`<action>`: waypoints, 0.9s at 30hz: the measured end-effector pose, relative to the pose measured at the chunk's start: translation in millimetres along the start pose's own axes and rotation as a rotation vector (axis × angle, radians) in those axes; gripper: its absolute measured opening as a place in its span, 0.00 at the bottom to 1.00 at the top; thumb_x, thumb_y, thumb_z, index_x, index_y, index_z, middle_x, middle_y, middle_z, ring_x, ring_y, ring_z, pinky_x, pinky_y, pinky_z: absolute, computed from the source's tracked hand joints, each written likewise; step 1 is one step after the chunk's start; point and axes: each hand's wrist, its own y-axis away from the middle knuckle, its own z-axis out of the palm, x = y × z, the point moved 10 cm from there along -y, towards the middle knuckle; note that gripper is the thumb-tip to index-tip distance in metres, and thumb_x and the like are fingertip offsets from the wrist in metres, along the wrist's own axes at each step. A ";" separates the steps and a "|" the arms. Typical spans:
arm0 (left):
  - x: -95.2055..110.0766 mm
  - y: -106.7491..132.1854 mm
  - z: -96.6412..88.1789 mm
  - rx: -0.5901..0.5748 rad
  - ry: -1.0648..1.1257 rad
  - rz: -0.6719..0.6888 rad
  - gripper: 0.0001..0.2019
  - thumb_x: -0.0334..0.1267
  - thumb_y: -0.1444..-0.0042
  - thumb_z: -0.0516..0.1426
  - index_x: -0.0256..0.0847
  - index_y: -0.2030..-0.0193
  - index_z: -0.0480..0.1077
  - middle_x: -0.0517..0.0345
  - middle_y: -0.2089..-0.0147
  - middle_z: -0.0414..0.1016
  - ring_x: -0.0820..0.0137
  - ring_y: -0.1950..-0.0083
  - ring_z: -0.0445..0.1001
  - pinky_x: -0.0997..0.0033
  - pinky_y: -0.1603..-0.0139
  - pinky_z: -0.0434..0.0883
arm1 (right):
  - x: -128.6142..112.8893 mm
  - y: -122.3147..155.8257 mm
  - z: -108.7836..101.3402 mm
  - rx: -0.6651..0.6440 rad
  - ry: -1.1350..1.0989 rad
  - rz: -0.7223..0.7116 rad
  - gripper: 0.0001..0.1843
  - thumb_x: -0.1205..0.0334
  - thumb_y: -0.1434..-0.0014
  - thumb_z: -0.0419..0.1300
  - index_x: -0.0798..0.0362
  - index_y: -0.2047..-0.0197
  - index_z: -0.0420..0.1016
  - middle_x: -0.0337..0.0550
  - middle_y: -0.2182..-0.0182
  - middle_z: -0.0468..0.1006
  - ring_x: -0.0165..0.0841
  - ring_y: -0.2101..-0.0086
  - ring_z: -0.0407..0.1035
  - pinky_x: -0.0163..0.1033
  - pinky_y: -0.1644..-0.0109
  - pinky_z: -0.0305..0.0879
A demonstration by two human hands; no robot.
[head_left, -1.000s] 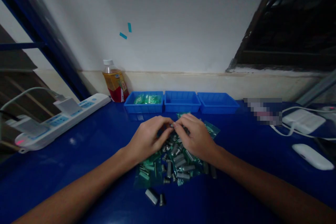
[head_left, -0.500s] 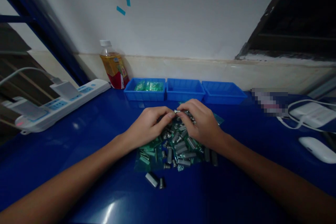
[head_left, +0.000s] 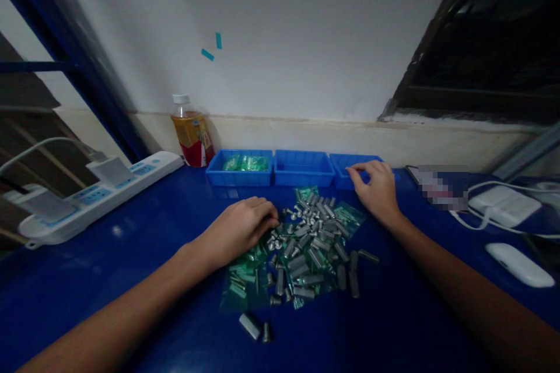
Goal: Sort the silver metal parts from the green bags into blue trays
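My right hand (head_left: 375, 189) is over the right blue bin (head_left: 350, 178), thumb and forefinger pinched on a small screw (head_left: 347, 168), of which only a pale tip shows. My left hand (head_left: 247, 226) rests at the left edge of a pile of metal parts, its fingers curled together. Whatever those fingers hold, if anything, is hidden. Short screws (head_left: 273, 242) and grey hexagonal standoffs (head_left: 300, 268) lie loose in the pile, on and around green-tinted plastic bags (head_left: 247, 297). One standoff (head_left: 249, 326) and one screw (head_left: 266, 332) lie apart, nearer to me.
The left blue bin (head_left: 238, 179) contains green plastic packets; a middle bin (head_left: 303, 179) stands beside it. Behind on the left are a drink bottle (head_left: 192, 137) and a white power strip (head_left: 105, 192). A charger (head_left: 505, 204) with cables and a white case (head_left: 520, 265) lie right.
My right hand has moved away from my left, rightward to the right bin, with the screw. My left hand has stayed beside the pile. The view has tilted up slightly.
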 end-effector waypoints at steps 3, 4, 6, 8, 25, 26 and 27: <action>4.1 1.1 -4.7 0.057 0.056 0.001 0.07 0.36 0.36 0.48 0.38 0.61 0.66 0.56 0.64 0.72 0.70 0.63 0.70 0.70 0.63 0.66 | -12.5 2.2 -0.7 -0.002 -0.004 -0.023 0.12 0.55 0.41 0.56 0.52 0.70 0.76 0.44 0.69 0.75 0.40 0.61 0.64 0.44 0.57 0.55; 5.8 1.2 -5.0 0.069 0.076 0.005 0.07 0.37 0.36 0.48 0.38 0.60 0.65 0.56 0.64 0.72 0.70 0.63 0.70 0.70 0.63 0.66 | -16.6 1.9 -0.8 -0.005 -0.009 -0.033 0.12 0.55 0.41 0.56 0.52 0.70 0.76 0.44 0.69 0.75 0.41 0.61 0.64 0.44 0.57 0.55; 9.8 0.9 -4.8 0.091 0.111 0.020 0.08 0.36 0.35 0.47 0.38 0.59 0.65 0.56 0.63 0.72 0.70 0.62 0.70 0.70 0.63 0.67 | -24.0 -0.2 -0.1 -0.011 -0.016 -0.050 0.12 0.55 0.41 0.56 0.52 0.69 0.76 0.44 0.68 0.76 0.41 0.60 0.64 0.44 0.57 0.54; 14.7 0.4 -3.7 0.108 0.138 0.041 0.08 0.34 0.36 0.47 0.39 0.58 0.66 0.55 0.61 0.72 0.70 0.60 0.71 0.69 0.60 0.67 | -32.7 -4.2 3.5 -0.023 -0.016 -0.081 0.11 0.56 0.40 0.56 0.51 0.67 0.76 0.44 0.67 0.76 0.41 0.59 0.64 0.44 0.56 0.53; 26.7 -2.1 -3.3 0.137 0.167 0.028 0.08 0.36 0.37 0.50 0.38 0.58 0.69 0.55 0.63 0.73 0.70 0.60 0.71 0.69 0.60 0.68 | -50.9 -24.8 23.8 -0.101 0.002 -0.084 0.12 0.55 0.40 0.56 0.51 0.68 0.78 0.45 0.68 0.75 0.42 0.58 0.63 0.46 0.57 0.51; 26.9 -1.4 -3.3 0.149 0.168 0.033 0.08 0.35 0.37 0.49 0.38 0.58 0.69 0.55 0.62 0.73 0.70 0.59 0.71 0.69 0.59 0.68 | -48.2 -27.8 19.3 -0.091 0.036 -0.069 0.12 0.55 0.40 0.56 0.51 0.68 0.78 0.46 0.67 0.75 0.42 0.58 0.63 0.46 0.57 0.51; 26.9 -0.7 -3.6 0.160 0.170 0.037 0.08 0.34 0.37 0.49 0.39 0.58 0.68 0.55 0.62 0.72 0.70 0.59 0.70 0.69 0.58 0.68 | -43.3 -31.2 13.9 -0.075 0.075 -0.041 0.12 0.55 0.41 0.56 0.51 0.67 0.78 0.47 0.66 0.75 0.43 0.57 0.62 0.46 0.56 0.52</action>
